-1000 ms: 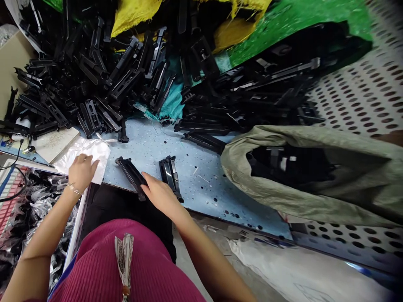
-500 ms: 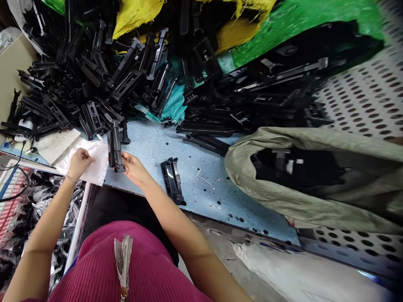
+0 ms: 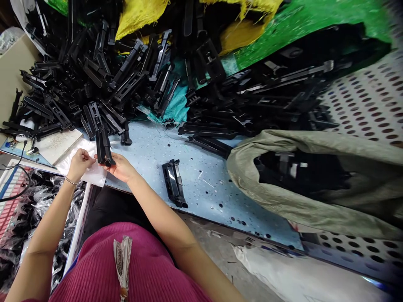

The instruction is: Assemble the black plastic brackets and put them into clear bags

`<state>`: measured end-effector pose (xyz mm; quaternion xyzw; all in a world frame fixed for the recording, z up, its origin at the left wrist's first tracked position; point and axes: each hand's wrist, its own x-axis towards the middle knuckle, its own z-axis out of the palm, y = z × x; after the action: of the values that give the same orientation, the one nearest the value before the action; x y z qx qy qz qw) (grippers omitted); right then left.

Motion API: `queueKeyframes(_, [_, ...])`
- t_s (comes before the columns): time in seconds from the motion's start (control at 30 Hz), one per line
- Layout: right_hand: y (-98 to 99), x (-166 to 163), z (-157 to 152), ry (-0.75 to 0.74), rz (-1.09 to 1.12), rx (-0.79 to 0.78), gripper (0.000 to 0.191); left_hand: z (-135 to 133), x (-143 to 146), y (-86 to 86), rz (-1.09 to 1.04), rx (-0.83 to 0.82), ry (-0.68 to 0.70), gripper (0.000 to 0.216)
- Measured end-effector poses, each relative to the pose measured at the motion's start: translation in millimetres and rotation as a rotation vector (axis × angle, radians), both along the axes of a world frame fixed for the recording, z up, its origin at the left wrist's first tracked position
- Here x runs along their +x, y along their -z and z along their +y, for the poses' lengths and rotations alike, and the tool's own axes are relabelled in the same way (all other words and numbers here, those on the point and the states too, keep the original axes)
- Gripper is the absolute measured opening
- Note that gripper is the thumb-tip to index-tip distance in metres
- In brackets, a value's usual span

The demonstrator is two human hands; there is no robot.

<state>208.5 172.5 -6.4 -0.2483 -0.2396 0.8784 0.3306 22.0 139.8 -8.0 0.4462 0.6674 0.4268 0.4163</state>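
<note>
Along the blue worktop lay white plastic film; a black part had just come left to its right edge, bringing both within reach, gripped by the right hand, while the left hand pinched the film.

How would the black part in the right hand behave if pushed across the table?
The black part is probably stiff: it looks straight though the right hand grips it near one end. Its angular edges suggest little rolling. Its shine hints it may slide easily.
</note>
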Motion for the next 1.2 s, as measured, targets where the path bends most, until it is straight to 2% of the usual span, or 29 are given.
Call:
queueKeyframes(0.1, [9.8,-2.4,-0.8,-0.004,-0.038,-0.025,0.015,-4.4,-1.6,-10.8,0.074,0.071,0.016,0.029])
queueKeyframes(0.23, [17.7,-1.3,-2.1,0.028,-0.098,-0.075,0.02,-9.2,-10.2,-25.2,0.621,0.199,0.07,0.004])
queueKeyframes(0.3, [16.9,1.5,-5.8,0.062,-0.095,-0.06,0.023,-8.9,-15.9,-27.6,0.843,0.195,0.146,0.019])
queueKeyframes(0.33, [15.9,3.7,-9.3,0.082,-0.082,-0.043,0.024,-8.0,-18.6,-27.5,0.889,0.185,0.174,0.025])
queueKeyframes(0.43, [14.0,12.4,-25.9,0.063,0.006,-0.041,0.021,-4.7,-25.5,-26.2,0.776,0.16,0.219,0.033])
queueKeyframes(0.5, [15.0,17.9,-38.1,0.001,0.056,-0.091,0.019,-3.6,-28.1,-27.0,0.531,0.116,0.214,0.031])
queueKeyframes(0.57, [16.5,21.4,-45.6,0.001,0.063,-0.132,0.018,-3.8,-27.3,-29.0,0.239,0.056,0.18,0.033])
queueKeyframes(0.63, [16.9,21.9,-45.5,0.048,0.057,-0.138,0.014,-4.6,-22.2,-30.3,0.017,0.022,0.146,0.043])
queueKeyframes(0.73, [15.9,16.9,-34.5,0.047,0.092,-0.133,0.009,-4.8,-8.2,-27.1,-0.103,0.017,0.117,0.051])
queueKeyframes(0.87, [20.4,5.1,-18.7,0.002,0.099,-0.172,0.008,-4.5,5.3,-17.1,-0.129,0.062,0.049,0.045])
queueKeyframes(1.0, [32.3,2.1,-14.1,0.075,0.03,-0.245,0.01,-8.9,-5.4,-14.4,-0.092,0.136,0.03,0.039])
queueKeyframes(1.1, [36.2,5.4,-14.7,0.103,0.019,-0.239,0.011,-14.5,-19.3,-18.4,0.107,0.206,0.028,0.028])
queueKeyframes(1.17, [34.0,6.9,-16.0,0.106,0.004,-0.21,0.011,-17.9,-23.7,-20.9,0.353,0.268,0.105,0.008])
queueKeyframes(1.2, [31.6,7.6,-17.3,0.112,-0.008,-0.188,0.011,-19.1,-24.0,-21.5,0.492,0.293,0.167,0.007])
